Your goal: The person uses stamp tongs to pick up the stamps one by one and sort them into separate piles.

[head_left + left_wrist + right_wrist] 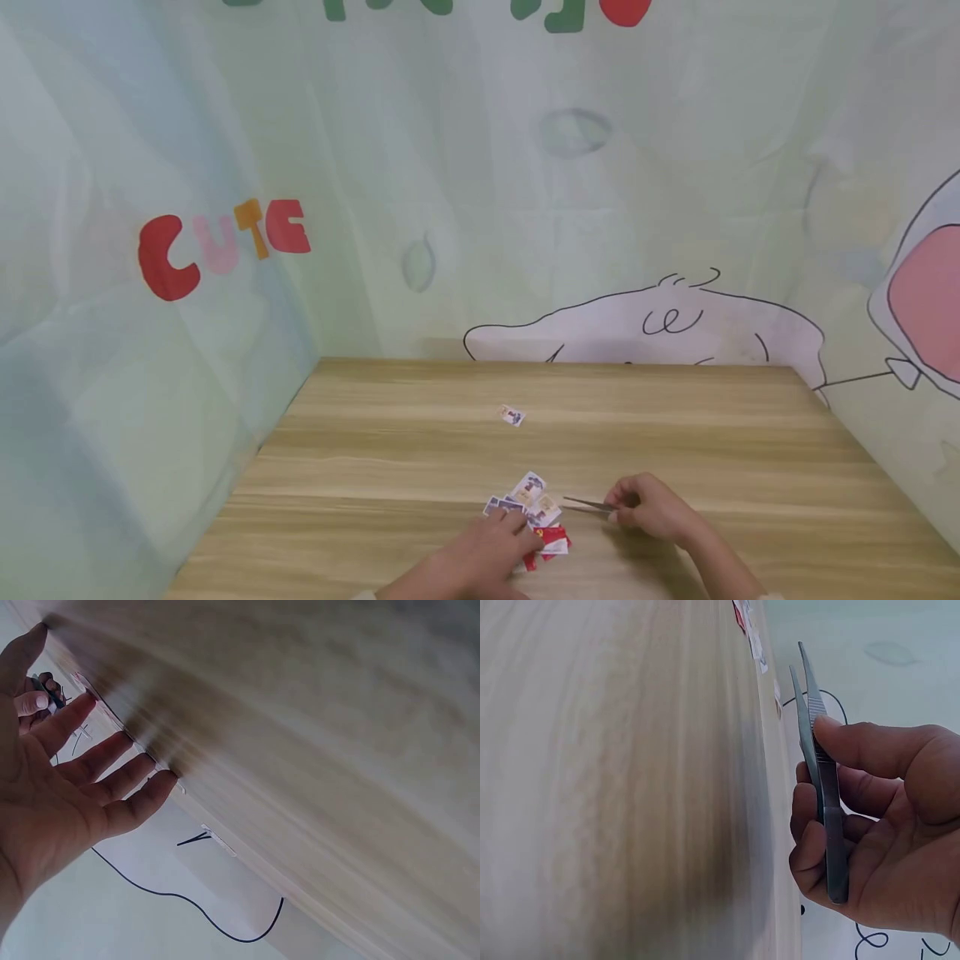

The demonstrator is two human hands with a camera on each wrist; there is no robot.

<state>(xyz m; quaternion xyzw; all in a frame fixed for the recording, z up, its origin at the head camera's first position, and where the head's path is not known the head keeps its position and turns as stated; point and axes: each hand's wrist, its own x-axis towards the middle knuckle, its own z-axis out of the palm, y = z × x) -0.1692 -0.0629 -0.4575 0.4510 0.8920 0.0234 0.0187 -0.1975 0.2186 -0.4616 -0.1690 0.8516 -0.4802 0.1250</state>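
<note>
Cards [542, 509] under left hand [492, 548], tweezers [830, 810] in right [651, 507]

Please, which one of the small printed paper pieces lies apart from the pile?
The pale printed piece lying alone farther back on the wooden table; the others overlap in a pile under and beside the left hand.

We noted the left hand [60, 791] with fingers [97, 757] spread, tips at the tabletop [322, 757]; beyond it, the right hand [28, 709] gripped a dark tool [52, 697].
</note>
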